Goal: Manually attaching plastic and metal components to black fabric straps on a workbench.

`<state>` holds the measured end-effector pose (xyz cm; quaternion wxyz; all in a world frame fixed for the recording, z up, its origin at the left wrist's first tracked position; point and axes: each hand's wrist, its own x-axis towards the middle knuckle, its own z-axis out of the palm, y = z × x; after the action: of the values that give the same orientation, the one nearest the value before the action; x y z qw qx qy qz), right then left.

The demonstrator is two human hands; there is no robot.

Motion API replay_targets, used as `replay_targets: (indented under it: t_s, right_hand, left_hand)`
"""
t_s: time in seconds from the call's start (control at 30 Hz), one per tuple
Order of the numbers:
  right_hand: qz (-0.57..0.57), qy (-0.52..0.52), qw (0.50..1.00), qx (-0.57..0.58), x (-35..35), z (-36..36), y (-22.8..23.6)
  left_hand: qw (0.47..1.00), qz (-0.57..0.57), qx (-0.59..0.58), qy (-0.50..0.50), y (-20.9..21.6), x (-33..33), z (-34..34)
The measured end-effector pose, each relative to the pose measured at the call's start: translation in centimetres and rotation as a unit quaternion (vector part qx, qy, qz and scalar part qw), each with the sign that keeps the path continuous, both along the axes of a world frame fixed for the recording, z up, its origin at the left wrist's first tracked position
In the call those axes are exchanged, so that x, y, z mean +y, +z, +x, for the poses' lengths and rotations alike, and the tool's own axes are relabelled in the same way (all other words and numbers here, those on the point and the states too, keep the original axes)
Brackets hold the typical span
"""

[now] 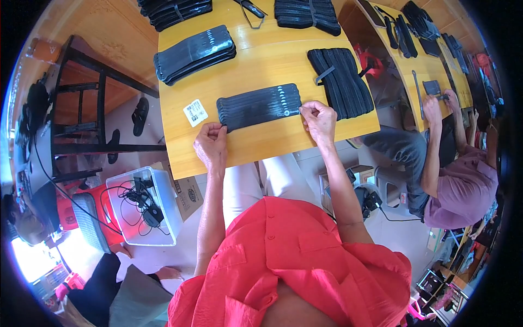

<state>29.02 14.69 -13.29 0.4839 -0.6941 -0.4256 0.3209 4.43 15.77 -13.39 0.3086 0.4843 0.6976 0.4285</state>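
Observation:
In front of me on the table, a row of flat black straps (pixel 256 106) lies fanned side by side, each with a small pale print near its right end. My left hand (pixel 211 146) pinches the nearest strap's left end at the lower left corner. At the lower right corner, my right hand (pixel 319 123) has thumb and forefinger closed on that strap's other end. A white printed label (pixel 195 112) lies left of the row. Behind it is a stack of similar black straps (pixel 195 54). To the right sits a banded black bundle (pixel 342 83).
More banded bundles (pixel 305 15) and scissors (pixel 251 10) lie along the far side of the yellow table (pixel 261 150). A clear bin of black cables (pixel 169 212) stands on the floor at left. At right, a co-worker (pixel 460 185) handles black pieces at another table.

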Motion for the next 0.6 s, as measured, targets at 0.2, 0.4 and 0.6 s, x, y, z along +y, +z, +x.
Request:
replay_targets:
  t_s: [0.2,0.4,0.6]
  right_hand:
    - [-0.002,-0.008,0.999,-0.037,0.3,-0.2,-0.2]
    - [-0.025,0.003,0.996,-0.081,1.0,0.7,-0.6]
    - [-0.076,0.012,0.997,-0.014,1.1,0.0,1.6]
  left_hand:
    - [1.000,-0.003,-0.001,0.004,-0.3,0.0,-0.3]
    - [0.999,-0.025,0.040,-0.009,0.2,0.3,-0.4]
    - [0.997,-0.061,0.007,-0.046,-0.1,1.0,-1.8]
